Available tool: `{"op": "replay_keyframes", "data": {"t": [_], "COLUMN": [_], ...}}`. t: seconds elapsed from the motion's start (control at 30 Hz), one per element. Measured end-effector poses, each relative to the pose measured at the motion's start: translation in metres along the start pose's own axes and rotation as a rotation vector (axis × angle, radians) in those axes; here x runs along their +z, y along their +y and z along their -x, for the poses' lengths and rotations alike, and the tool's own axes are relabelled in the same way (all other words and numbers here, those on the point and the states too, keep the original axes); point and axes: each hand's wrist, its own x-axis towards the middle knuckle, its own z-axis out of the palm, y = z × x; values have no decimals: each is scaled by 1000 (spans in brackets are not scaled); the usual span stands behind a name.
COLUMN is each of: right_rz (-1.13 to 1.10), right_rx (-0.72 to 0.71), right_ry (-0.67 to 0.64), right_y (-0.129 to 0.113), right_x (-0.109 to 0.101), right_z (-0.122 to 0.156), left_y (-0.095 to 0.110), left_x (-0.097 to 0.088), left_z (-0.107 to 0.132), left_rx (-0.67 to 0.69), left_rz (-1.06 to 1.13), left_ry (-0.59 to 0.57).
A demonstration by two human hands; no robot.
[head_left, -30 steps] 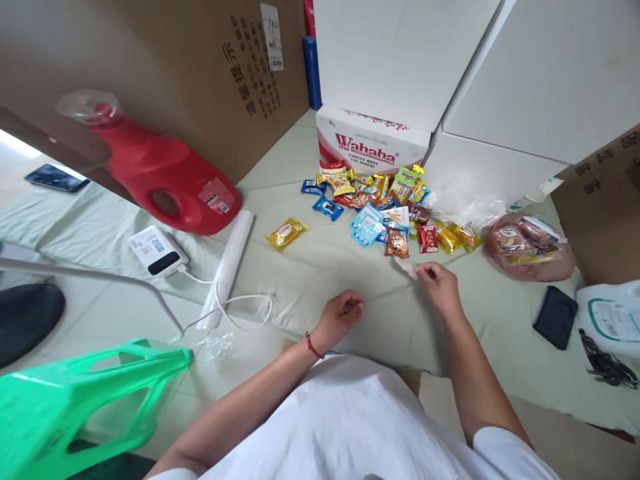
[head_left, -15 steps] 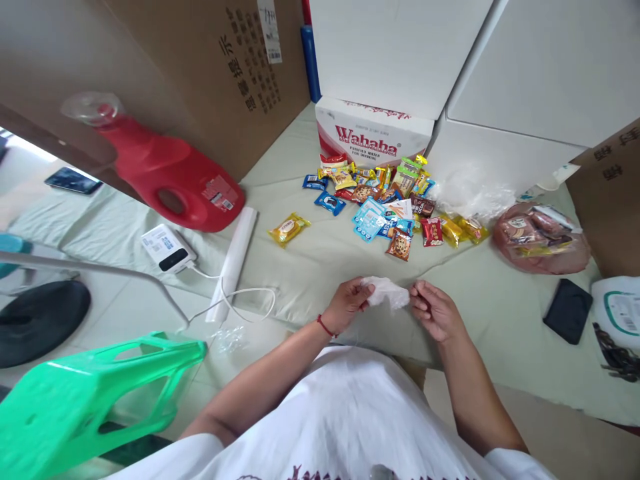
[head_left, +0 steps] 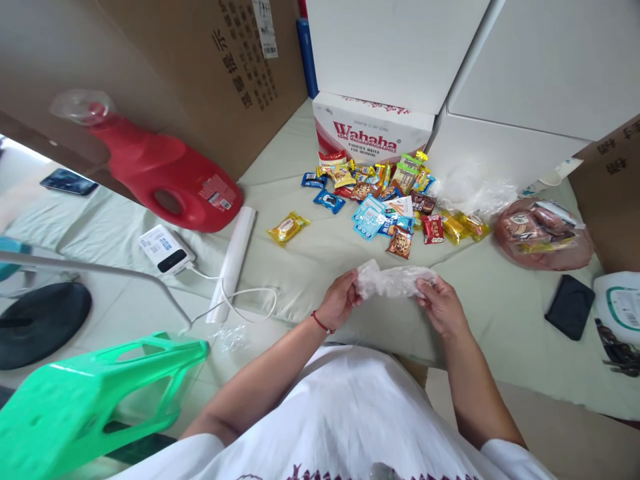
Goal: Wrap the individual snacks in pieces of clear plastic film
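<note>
A crumpled, clear plastic bag (head_left: 393, 283) is stretched sideways between my two hands, in front of my body. My left hand (head_left: 341, 298), with a red cord at the wrist, pinches its left end. The right end is gripped by the fingers of my right hand (head_left: 443, 305). Beyond the bag, a pile of small wrapped snacks (head_left: 369, 193) lies on the pale green cloth (head_left: 320, 260). Closest to the bag is a brown cookie packet (head_left: 401, 242). One yellow packet (head_left: 289, 229) lies apart on the left.
A Wahaba water box (head_left: 373, 130) backs the pile. More clear plastic (head_left: 470, 190) and a reddish bag of snacks (head_left: 543, 235) are at right, near a black wallet-like item (head_left: 569, 307). Left are a red jug (head_left: 170, 180), a power bank (head_left: 167, 249) with cable, and a green stool (head_left: 100, 393).
My hands have moved slightly apart and up. The plastic bag, bunched up before, is now drawn out longer between them, its right end in my right hand.
</note>
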Motion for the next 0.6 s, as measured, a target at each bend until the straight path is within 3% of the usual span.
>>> {"op": "replay_keyframes", "data": {"t": [0.13, 0.23, 0.33, 0.47, 0.6], "right_rz": [-181, -226, -206, -236, -245], "right_rx": [-112, -160, -190, -228, -78], "right_ry": [167, 226, 249, 309, 214], "right_y": [-20, -32, -35, -30, -13], "right_x": [-10, -16, -14, -1, 13], "right_z": [-3, -6, -5, 6, 22], "left_y": [2, 5, 13, 18, 7], "left_x": [-3, 4, 22, 53, 69], "left_z": [-5, -9, -14, -16, -13], "left_rx": [59, 56, 87, 252, 73], "left_rz": [52, 55, 10, -276, -346], "left_ry": [28, -30, -117, -66, -290]}}
